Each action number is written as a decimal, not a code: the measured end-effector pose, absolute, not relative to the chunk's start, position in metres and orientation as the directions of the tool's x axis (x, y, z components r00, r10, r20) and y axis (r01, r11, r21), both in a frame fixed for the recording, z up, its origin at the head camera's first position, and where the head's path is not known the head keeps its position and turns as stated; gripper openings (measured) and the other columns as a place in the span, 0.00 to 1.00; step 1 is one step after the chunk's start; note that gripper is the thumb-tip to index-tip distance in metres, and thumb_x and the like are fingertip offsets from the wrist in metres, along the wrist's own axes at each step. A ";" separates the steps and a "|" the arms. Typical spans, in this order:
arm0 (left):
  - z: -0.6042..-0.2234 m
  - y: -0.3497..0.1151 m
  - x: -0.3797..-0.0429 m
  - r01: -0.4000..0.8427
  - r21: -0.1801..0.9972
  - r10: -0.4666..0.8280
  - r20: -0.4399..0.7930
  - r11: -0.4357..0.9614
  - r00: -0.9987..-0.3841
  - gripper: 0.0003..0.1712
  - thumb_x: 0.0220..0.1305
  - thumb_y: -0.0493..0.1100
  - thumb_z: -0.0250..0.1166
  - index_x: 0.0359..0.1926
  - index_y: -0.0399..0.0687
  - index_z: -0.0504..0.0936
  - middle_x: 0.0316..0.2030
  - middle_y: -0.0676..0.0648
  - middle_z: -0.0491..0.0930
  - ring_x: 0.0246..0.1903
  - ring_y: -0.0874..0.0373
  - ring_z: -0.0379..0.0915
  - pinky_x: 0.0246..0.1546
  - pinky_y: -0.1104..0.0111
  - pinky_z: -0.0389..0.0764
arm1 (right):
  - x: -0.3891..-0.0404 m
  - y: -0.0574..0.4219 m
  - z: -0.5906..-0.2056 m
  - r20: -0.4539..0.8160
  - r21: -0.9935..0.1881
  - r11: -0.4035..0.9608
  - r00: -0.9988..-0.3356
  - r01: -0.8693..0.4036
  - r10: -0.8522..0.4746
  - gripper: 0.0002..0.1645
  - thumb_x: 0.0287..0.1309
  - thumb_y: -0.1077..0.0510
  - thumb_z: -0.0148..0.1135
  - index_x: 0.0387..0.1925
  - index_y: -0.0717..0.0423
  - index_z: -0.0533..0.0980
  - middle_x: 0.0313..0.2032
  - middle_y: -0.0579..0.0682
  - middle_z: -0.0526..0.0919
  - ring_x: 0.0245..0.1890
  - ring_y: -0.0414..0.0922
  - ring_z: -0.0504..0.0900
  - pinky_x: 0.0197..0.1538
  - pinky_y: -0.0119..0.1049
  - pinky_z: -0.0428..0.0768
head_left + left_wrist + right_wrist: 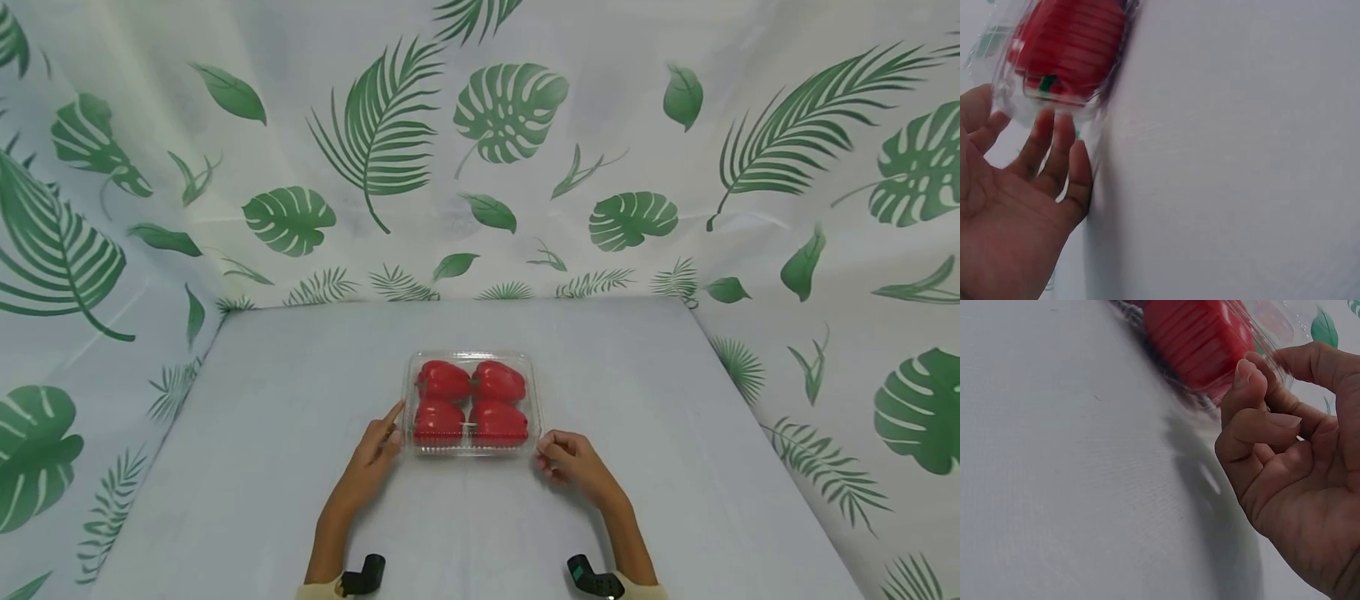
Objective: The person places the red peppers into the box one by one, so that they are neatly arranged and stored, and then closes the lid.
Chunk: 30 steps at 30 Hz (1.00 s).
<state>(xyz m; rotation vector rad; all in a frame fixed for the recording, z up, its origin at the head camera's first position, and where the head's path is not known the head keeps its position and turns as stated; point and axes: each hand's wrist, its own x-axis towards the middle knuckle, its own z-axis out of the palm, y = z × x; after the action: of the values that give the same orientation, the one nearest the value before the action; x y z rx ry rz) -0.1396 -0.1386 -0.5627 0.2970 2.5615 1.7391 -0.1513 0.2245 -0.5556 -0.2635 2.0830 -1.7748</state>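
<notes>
A clear plastic clamshell box stands on the table in the head view, with several red bell peppers inside in two rows. Along the box's left side lies my left hand; its extended fingers reach the box's lower end in the left wrist view. My right hand is at the front right corner. In the right wrist view, its thumb and index finger pinch the clear edge of the box, while the other fingers curl toward the palm. A green stem shows through the plastic.
The white-covered table extends around the box. A white curtain printed with green leaves rises behind the table and along both sides. Dark wrist devices are strapped at both sleeves.
</notes>
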 end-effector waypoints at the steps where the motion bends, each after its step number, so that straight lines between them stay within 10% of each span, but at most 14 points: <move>1: -0.563 -0.140 -0.140 0.146 0.938 0.192 0.088 0.313 -0.977 0.30 0.76 0.45 0.51 0.75 0.57 0.58 0.43 0.43 0.74 0.42 0.58 0.72 0.46 0.67 0.79 | -0.151 0.224 -0.556 -0.177 -0.977 0.181 -0.906 0.114 -0.384 0.22 0.71 0.53 0.53 0.37 0.73 0.73 0.26 0.49 0.78 0.22 0.36 0.74 0.21 0.26 0.72; 7: -0.563 -0.141 -0.141 0.126 0.991 0.313 0.106 0.044 -0.944 0.35 0.75 0.37 0.50 0.77 0.44 0.47 0.30 0.30 0.74 0.29 0.48 0.77 0.33 0.67 0.81 | -0.147 0.224 -0.556 -0.203 -0.974 0.173 -0.907 0.147 -0.369 0.23 0.72 0.51 0.52 0.39 0.73 0.73 0.28 0.50 0.79 0.24 0.37 0.75 0.21 0.25 0.73; 18: -0.555 -0.133 -0.136 -0.068 0.997 0.206 -0.063 -0.020 -0.977 0.35 0.72 0.34 0.52 0.76 0.45 0.52 0.27 0.45 0.77 0.25 0.62 0.73 0.29 0.74 0.77 | -0.146 0.222 -0.555 -0.199 -0.975 0.166 -0.904 0.146 -0.378 0.23 0.73 0.52 0.50 0.39 0.74 0.73 0.33 0.68 0.77 0.25 0.37 0.76 0.22 0.24 0.74; 30: -0.555 -0.140 -0.136 -0.065 0.968 0.118 -0.096 0.242 -0.988 0.32 0.75 0.43 0.52 0.76 0.51 0.54 0.36 0.42 0.82 0.33 0.55 0.80 0.33 0.71 0.79 | -0.148 0.232 -0.543 -0.215 -0.930 0.348 -0.943 0.119 -0.253 0.26 0.73 0.46 0.48 0.39 0.67 0.76 0.26 0.55 0.79 0.21 0.40 0.76 0.16 0.28 0.74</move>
<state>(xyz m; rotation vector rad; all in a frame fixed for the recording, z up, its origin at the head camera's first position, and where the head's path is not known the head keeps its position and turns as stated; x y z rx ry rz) -0.1362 -0.1400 -0.5548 0.0505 2.3537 1.8469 -0.1483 0.2318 -0.5426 -0.1187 2.2944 -1.6237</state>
